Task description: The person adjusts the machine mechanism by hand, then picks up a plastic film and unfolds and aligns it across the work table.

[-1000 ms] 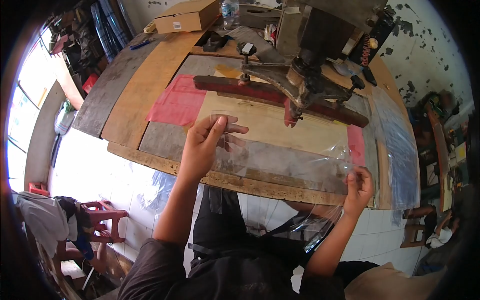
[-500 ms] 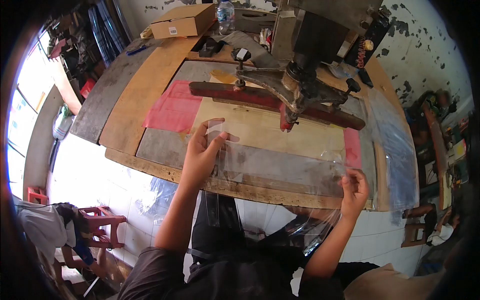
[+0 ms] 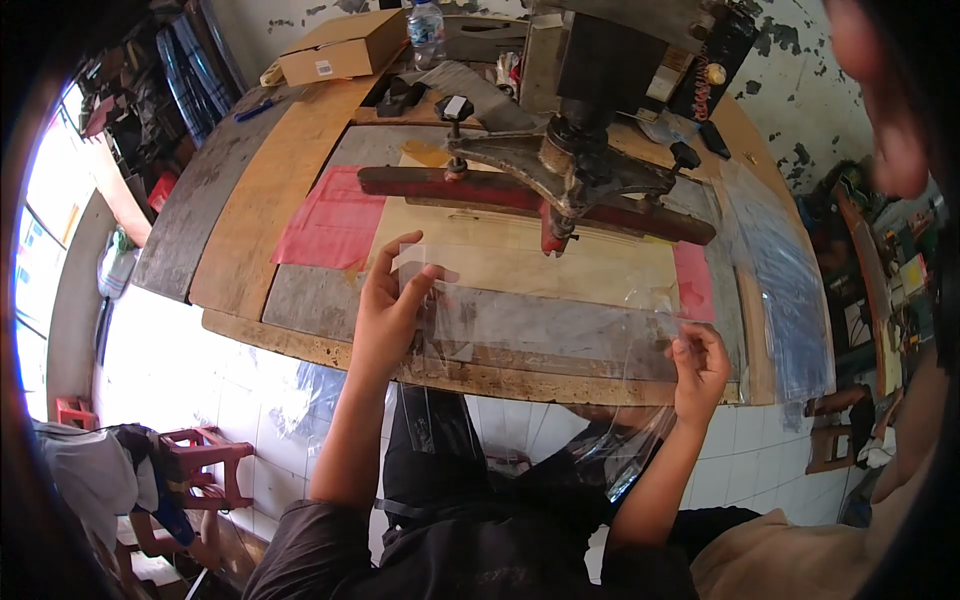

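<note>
A clear plastic sheet [image 3: 550,325] is stretched between my two hands over the front edge of the worktable, its loose lower part hanging towards my lap. My left hand [image 3: 388,315] pinches the sheet's left upper corner between thumb and fingers. At the right end, my right hand [image 3: 703,370] grips the sheet with bent fingers. Just beyond the sheet lies a cream board [image 3: 480,240] on a grey plate, with a pink sheet [image 3: 330,220] at its left. The press's red-edged bar [image 3: 500,192] sits above the board.
A stack of clear plastic sheets [image 3: 785,285] lies along the table's right side. At the back stand a cardboard box [image 3: 345,45] and a water bottle [image 3: 426,35]. A red stool [image 3: 215,465] is on the floor at left. Another person [image 3: 800,555] is close at my right.
The whole view has shifted slightly. Both hands still hold the plastic sheet in nearly the same place. A blurred part of a person has entered at the upper right.
</note>
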The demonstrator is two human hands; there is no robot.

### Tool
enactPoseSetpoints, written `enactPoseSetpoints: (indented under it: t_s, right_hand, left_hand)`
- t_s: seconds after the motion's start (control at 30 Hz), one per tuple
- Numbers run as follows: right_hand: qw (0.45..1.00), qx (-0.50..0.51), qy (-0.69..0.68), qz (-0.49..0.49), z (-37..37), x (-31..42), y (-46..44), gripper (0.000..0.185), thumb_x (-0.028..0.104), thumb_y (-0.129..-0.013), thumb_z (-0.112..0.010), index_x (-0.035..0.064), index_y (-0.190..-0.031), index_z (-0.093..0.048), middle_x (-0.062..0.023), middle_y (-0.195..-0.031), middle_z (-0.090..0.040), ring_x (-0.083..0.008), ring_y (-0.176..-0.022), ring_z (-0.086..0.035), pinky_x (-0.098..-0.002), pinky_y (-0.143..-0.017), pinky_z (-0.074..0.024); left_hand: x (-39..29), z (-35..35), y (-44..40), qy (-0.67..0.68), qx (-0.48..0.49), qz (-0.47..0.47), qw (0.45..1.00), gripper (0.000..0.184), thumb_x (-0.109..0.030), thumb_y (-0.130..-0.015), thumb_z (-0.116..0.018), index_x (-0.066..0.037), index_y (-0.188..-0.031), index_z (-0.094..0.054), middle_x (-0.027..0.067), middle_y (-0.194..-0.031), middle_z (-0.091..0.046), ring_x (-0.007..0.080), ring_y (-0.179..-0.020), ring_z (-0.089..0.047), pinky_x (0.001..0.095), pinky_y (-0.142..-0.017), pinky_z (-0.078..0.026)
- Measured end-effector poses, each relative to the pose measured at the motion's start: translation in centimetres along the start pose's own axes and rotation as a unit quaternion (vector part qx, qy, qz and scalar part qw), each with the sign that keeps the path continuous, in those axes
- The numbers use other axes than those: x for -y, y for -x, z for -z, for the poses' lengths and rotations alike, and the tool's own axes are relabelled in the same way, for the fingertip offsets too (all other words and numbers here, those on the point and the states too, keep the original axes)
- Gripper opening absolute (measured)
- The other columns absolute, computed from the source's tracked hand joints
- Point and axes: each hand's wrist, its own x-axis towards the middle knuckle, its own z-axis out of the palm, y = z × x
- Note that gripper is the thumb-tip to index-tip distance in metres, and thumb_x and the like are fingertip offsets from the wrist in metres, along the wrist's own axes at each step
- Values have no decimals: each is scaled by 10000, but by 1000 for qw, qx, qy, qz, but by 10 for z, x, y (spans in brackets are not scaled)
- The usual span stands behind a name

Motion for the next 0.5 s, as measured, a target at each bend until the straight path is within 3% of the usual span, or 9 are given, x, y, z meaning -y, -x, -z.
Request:
enactPoseSetpoints:
  t_s: [0.07, 0.13, 0.23, 0.5]
  right_hand:
    - [1000, -4, 4, -1, 0, 0, 0, 210, 95, -973, -776, -33, -1119, -695, -55, -1020, -663, -130, -872, -644, -285, -765, -569]
    - [1000, 10, -7, 0, 1, -1, 0, 209, 93, -973, -775, -31, -1122, -696, -57, -1020, -663, -134, -877, -647, -285, -773, -566]
    - [1000, 7, -2, -3, 1, 0, 0, 211, 97, -975, -775, -30, -1123, -696, -58, -1019, -664, -136, -873, -648, -284, -776, -561]
    - [1000, 13, 7, 1, 1, 0, -1, 222, 113, -983, -772, -35, -1130, -694, -52, -1001, -662, -134, -862, -645, -282, -771, -556]
  left_hand:
    - [-1, -1, 1, 2, 1, 3, 1000, 489, -139, -1069, -644, -75, -1512, -447, 111, -1088, -775, 75, -831, -702, 184, -645, -494]
    - [-3, -2, 2, -2, -14, 7, 1000, 513, -163, -1073, -636, -76, -1539, -439, 115, -1081, -754, 125, -914, -713, 268, -772, -588]
    - [1, -3, 0, 14, -16, -10, 1000, 538, -154, -1071, -632, -85, -1559, -417, 113, -1090, -749, 125, -929, -705, 274, -793, -587]
    - [0, 1, 1, -18, -35, -7, 999, 601, -169, -1054, -644, -103, -1585, -370, 97, -1108, -733, 112, -958, -690, 259, -747, -596]
